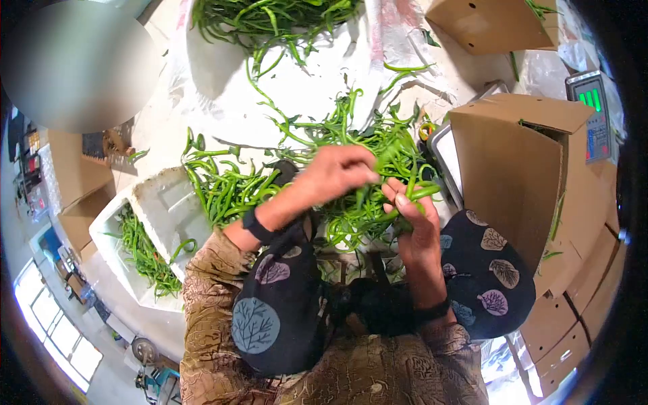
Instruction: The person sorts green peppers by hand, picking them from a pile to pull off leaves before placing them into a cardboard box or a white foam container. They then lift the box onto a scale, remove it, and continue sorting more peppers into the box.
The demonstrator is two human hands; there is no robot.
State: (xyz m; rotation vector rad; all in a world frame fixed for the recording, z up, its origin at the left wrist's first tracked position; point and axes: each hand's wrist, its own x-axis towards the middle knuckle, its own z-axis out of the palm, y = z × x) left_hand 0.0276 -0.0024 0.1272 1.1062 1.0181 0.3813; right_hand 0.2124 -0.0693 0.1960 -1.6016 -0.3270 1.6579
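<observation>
Green peppers (358,223) lie in a loose pile in front of me, partly under my hands. My right hand (415,219) is closed around several green peppers, their ends sticking out past the thumb and fingers. Just left of it and slightly higher, my left hand (341,174) has its fingers bent, with a blur of green at the fingertips; what they hold, if anything, is smeared by motion. A dark band is on the left wrist. Another heap of peppers (233,189) lies to the left, beside a white foam box (172,216).
More peppers (277,13) lie on a white sheet (290,94) at the top. On the right stand an open cardboard box (506,162) and a scale display (590,101) with green digits. Further cardboard boxes (77,172) are at the left.
</observation>
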